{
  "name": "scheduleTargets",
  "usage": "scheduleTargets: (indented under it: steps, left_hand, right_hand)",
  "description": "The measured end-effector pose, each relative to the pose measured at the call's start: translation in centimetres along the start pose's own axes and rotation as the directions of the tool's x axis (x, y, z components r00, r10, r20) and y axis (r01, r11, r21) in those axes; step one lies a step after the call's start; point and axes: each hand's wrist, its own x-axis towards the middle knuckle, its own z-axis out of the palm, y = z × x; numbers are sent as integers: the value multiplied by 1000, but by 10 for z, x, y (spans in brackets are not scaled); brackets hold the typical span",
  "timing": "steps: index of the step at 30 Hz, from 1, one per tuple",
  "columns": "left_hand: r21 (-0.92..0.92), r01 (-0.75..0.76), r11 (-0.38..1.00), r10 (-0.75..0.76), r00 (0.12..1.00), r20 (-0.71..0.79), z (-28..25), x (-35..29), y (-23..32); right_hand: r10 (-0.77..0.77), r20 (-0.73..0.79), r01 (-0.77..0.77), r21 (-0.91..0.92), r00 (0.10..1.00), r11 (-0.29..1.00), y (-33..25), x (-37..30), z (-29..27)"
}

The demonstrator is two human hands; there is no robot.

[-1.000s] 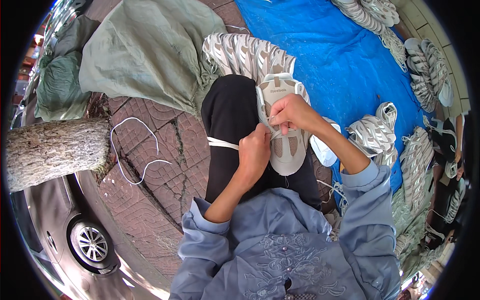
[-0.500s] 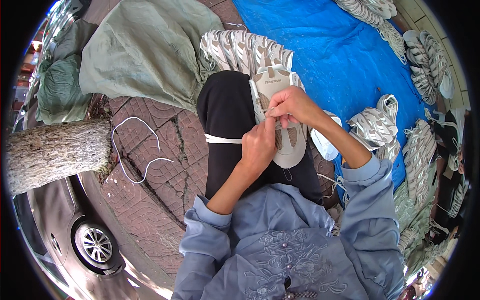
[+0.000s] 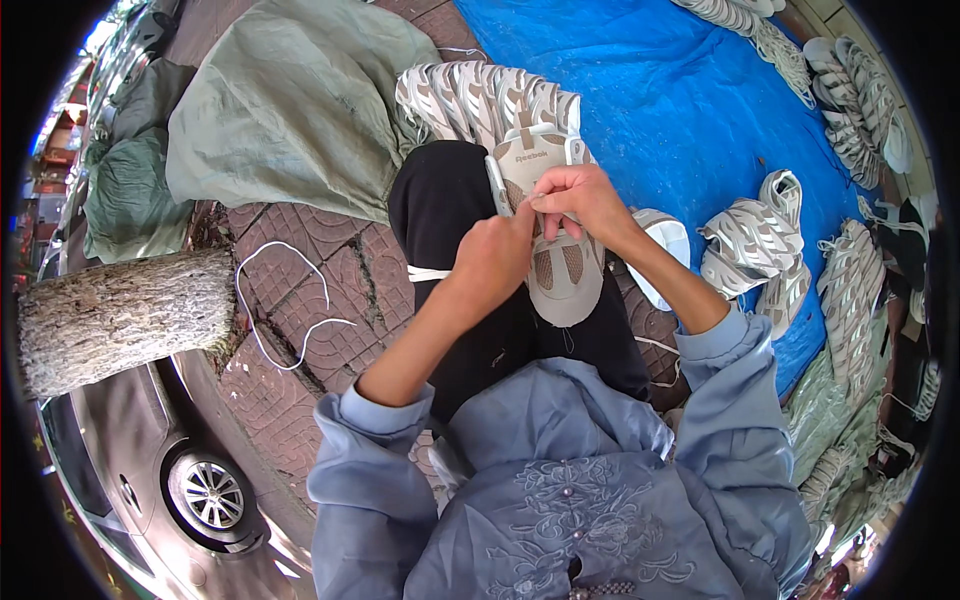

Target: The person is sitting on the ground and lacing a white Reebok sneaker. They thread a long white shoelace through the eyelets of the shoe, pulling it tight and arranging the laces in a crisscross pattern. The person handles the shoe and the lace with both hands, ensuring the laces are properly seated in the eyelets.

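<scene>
A beige and white shoe upper with tan mesh panels lies across my lap, its rounded toe toward me and its tongue pointing away. Over its lacing area my left hand is closed, index finger and thumb reaching to the right fingertips. My right hand pinches at the same spot from the right, its other fingers curled. Whatever sits between the fingertips is too small and covered to make out. Just beyond the tongue stands a nested row of similar shoe uppers.
A blue tarp at the right carries bundled shoe uppers. A loose white lace lies on the brick paving at the left, near a tree trunk. A grey-green cloth sack is at the far left; a parked car stands beyond.
My left hand and forearm have shifted left and swung a little, the elbow further out. Both hands stay at the lacing area, fingertips together. The whole view has tilted slightly.
</scene>
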Motion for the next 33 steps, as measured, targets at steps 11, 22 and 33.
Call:
scheduleTargets:
  steps: [11,22,33]
  left_hand:
    - [65,-81,995,81,997,-5,4,-9,-9]
    - [302,-458,836,353,871,343,-23,18,-17]
    - [268,-270,925,167,921,352,-17,13,-22]
  right_hand:
    - [-19,-3,19,-34,1000,999,5,1,0]
    - [-14,-11,13,-25,1000,1000,4,1,7]
    - [-81,25,83,-63,996,995,8,2,9]
